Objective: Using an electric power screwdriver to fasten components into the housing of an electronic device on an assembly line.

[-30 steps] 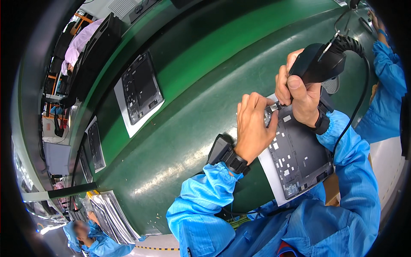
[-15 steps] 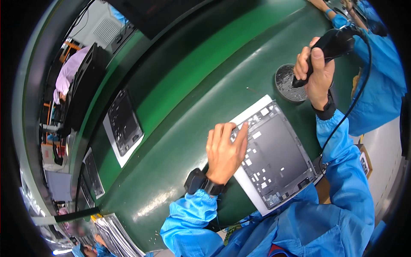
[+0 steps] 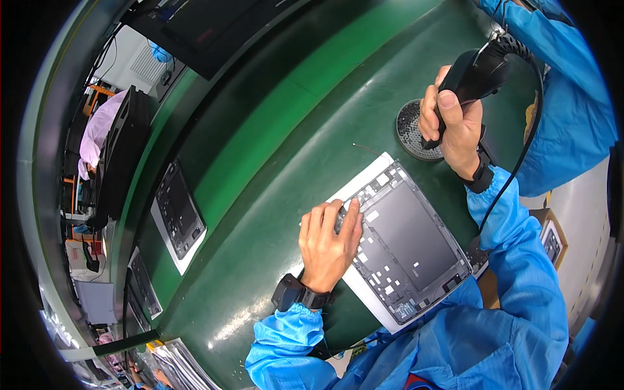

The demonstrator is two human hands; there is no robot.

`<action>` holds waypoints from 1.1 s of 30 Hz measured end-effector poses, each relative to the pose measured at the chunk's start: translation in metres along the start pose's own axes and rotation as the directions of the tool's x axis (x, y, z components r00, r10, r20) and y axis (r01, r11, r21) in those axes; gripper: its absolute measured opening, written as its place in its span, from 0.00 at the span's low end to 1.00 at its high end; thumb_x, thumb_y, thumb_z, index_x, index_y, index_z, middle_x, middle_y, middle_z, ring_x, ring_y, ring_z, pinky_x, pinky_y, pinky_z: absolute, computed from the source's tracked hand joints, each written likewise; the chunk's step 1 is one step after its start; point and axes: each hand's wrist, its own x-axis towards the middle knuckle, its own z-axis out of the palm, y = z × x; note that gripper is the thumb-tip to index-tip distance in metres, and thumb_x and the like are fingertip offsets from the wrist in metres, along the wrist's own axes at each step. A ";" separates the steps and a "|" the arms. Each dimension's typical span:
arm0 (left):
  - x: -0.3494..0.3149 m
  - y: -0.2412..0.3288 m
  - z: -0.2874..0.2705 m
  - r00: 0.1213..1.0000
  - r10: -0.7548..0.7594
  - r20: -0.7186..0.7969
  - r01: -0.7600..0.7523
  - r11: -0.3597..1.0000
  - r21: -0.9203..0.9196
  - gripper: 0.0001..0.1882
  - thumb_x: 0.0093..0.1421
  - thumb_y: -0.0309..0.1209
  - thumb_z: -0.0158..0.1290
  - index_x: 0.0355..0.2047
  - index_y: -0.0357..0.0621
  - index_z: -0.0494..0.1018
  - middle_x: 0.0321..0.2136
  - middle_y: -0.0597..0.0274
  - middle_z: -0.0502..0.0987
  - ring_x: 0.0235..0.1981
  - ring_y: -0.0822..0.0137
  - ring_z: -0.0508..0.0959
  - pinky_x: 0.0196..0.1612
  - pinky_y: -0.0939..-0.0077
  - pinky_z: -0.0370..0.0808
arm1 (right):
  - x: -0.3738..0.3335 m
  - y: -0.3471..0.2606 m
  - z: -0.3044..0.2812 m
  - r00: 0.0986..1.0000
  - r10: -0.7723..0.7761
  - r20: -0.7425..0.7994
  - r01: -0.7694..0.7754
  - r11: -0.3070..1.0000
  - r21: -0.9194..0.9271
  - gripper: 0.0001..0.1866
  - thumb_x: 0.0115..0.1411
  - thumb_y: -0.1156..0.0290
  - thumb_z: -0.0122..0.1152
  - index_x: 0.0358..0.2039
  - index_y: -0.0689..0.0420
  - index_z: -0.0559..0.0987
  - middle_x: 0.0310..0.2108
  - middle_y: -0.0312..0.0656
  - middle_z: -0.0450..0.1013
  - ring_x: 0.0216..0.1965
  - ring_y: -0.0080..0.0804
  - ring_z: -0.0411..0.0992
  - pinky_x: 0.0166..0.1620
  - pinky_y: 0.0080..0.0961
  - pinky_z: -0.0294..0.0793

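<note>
An opened tablet chassis (image 3: pixel 409 250), dark inside with small white parts, lies on a white pad on the green conveyor belt (image 3: pixel 273 143) in front of me. My left hand (image 3: pixel 328 244) rests flat on its left edge, fingers spread, wearing a black wrist strap. My right hand (image 3: pixel 452 127) grips a black corded electric screwdriver (image 3: pixel 471 78), its tip down over a round dark screw dish (image 3: pixel 413 130) beyond the tablet's far corner.
Another opened tablet (image 3: pixel 177 214) lies farther left on the belt, with more units (image 3: pixel 144 286) beyond it. A co-worker's blue sleeve (image 3: pixel 572 97) is at the upper right. A dark monitor (image 3: pixel 123 156) stands at the left. A cardboard box (image 3: pixel 552 240) sits at the right.
The tablet, held up in both hands a second ago, now lies flat on the belt. My right hand has carried the screwdriver away to the round dish; my left hand presses the tablet's edge.
</note>
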 end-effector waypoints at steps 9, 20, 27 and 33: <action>-0.001 -0.001 0.001 1.000 -0.009 -0.010 0.009 1.000 -0.015 0.18 0.50 0.26 0.67 0.43 0.46 0.83 0.38 0.60 0.78 0.39 0.59 0.78 0.38 0.65 0.74 | -0.003 0.002 0.001 1.000 0.021 0.013 -0.021 1.000 -0.002 0.16 0.72 0.59 0.55 0.46 0.58 0.65 0.17 0.35 0.62 0.14 0.20 0.60 0.17 0.19 0.62; -0.001 -0.003 0.004 0.999 -0.018 -0.035 0.016 0.998 -0.055 0.17 0.50 0.25 0.68 0.42 0.45 0.83 0.37 0.61 0.78 0.38 0.59 0.78 0.38 0.65 0.73 | -0.007 0.009 -0.001 0.999 0.032 0.013 -0.032 0.999 -0.009 0.16 0.73 0.59 0.54 0.46 0.58 0.65 0.17 0.36 0.62 0.15 0.20 0.60 0.18 0.20 0.61; -0.003 -0.007 0.005 0.979 -0.198 -0.045 0.174 0.933 -0.314 0.16 0.50 0.22 0.66 0.41 0.43 0.81 0.36 0.58 0.77 0.37 0.57 0.76 0.40 0.65 0.72 | -0.004 -0.011 0.009 0.998 -0.057 -0.041 0.058 0.998 0.009 0.18 0.74 0.54 0.51 0.50 0.56 0.64 0.18 0.34 0.60 0.15 0.19 0.58 0.19 0.19 0.60; -0.009 -0.012 0.008 0.928 -0.370 -0.035 0.347 0.898 -0.272 0.18 0.48 0.29 0.68 0.38 0.43 0.76 0.31 0.61 0.72 0.37 0.59 0.72 0.43 0.65 0.65 | -0.019 -0.018 0.098 0.990 -0.025 0.139 -0.008 0.972 0.235 0.15 0.71 0.62 0.57 0.44 0.62 0.69 0.17 0.34 0.66 0.15 0.18 0.62 0.19 0.19 0.60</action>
